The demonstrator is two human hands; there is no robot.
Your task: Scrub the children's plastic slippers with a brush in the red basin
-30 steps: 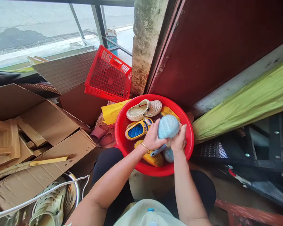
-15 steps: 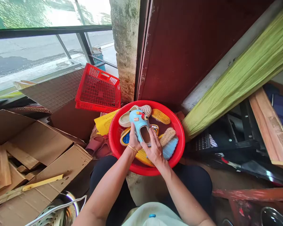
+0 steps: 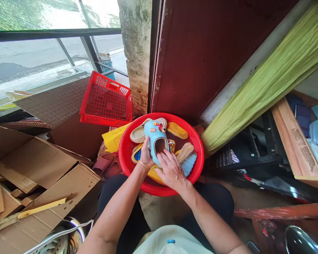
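A light-blue clog point(image 3: 151, 141) with small red and yellow figures on its toe is held over a red basin point(image 3: 200, 155). My left hand point(image 3: 146, 155) is closed around its left side. My right hand point(image 3: 171, 170) is open, its fingers stretched out and the tips at the clog's foot opening; whether they touch the inside I cannot tell. Below, in the basin, lie a cream shoe point(image 3: 138, 134), a yellow sole point(image 3: 177, 130), a tan bristly oblong piece point(image 3: 186, 152), a blue scalloped piece point(image 3: 189, 165) and other yellow footwear, partly hidden by my hands.
Behind the basin's left side stands a red plastic crate point(image 3: 107, 100). Cardboard boxes point(image 3: 47, 165) with wood pieces are at the left, near reddish slippers point(image 3: 104, 164). A dark red door point(image 3: 201, 53) rises behind; a green cloth point(image 3: 259, 81) hangs at the right.
My right hand has moved from gripping the clog's right side to its opening, fingers now spread over the edge. My left hand still holds the clog. The view has shifted slightly.
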